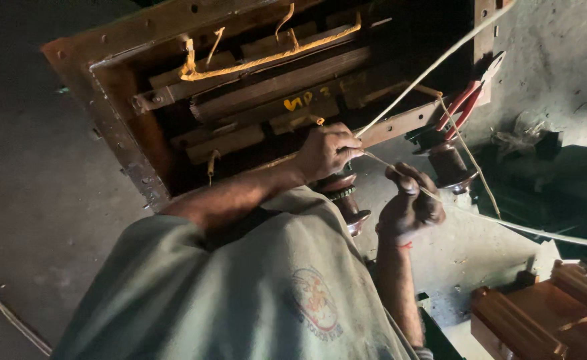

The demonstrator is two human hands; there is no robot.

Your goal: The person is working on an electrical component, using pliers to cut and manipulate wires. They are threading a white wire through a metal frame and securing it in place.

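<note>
Cord (433, 63): running taut on a diagonal, from the hands up toward the top right.
Left hand (328, 152): clenching the cord beside the rusty frame (120, 100).
Right hand (410, 203): gripping the cord lower down.
Hidden: dark insulator (347, 200) sitting partly behind the hands.
</note>
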